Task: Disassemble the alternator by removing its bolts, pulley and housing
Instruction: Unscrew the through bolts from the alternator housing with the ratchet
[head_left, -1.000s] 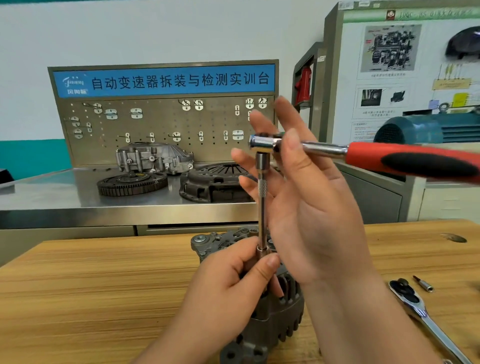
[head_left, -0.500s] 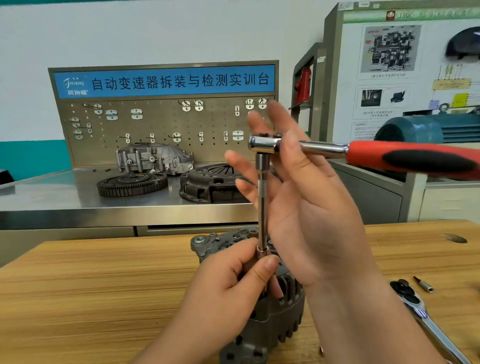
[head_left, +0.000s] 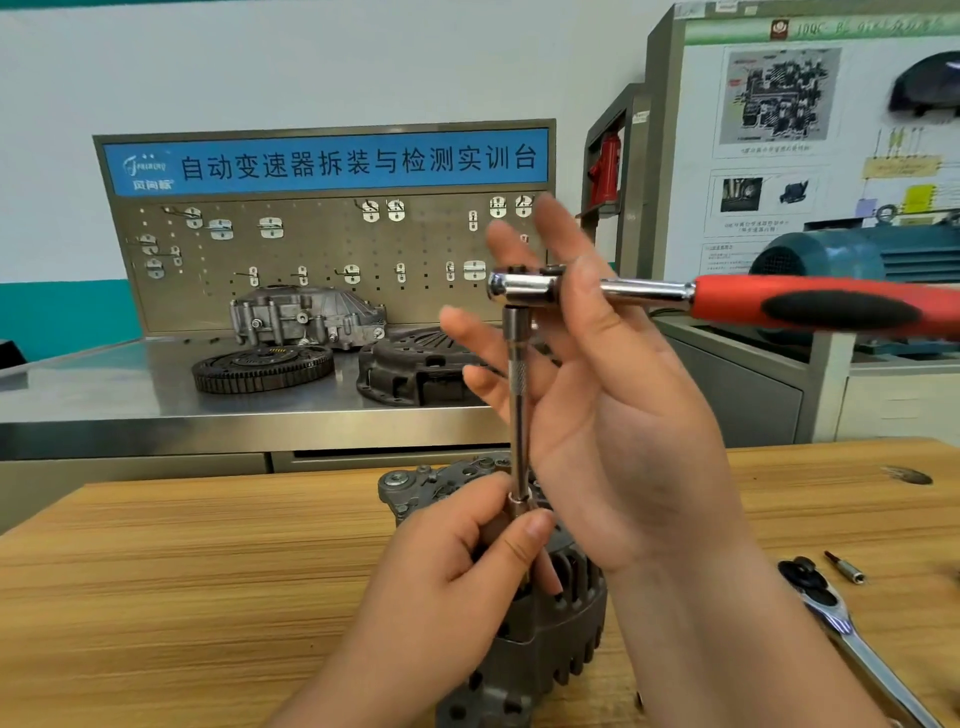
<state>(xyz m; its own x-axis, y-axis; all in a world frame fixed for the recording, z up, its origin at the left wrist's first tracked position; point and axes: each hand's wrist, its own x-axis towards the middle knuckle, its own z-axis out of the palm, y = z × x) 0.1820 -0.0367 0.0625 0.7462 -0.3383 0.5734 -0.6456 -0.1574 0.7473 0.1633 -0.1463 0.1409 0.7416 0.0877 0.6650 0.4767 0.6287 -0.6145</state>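
Alternator (head_left: 550, 644) stood on the wooden worktop (head_left: 182, 597) under a ratchet (head_left: 524, 288) and extension bar (head_left: 518, 405).
Left grip (head_left: 452, 577) pinched the bar's lower end at the alternator's top; right grip (head_left: 623, 415) was spread wide, fingers straight, thumb laid across the ratchet's neck near its head.

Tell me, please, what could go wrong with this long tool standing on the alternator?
1. The red handle of the ratchet juts sideways while the right hand touches its head with straight fingers only; it may tip and lever the extension bar off its seat.
2. Nothing visible clamps the alternator on the table; the left hand only pinches the bar's lower end, so it may shift.
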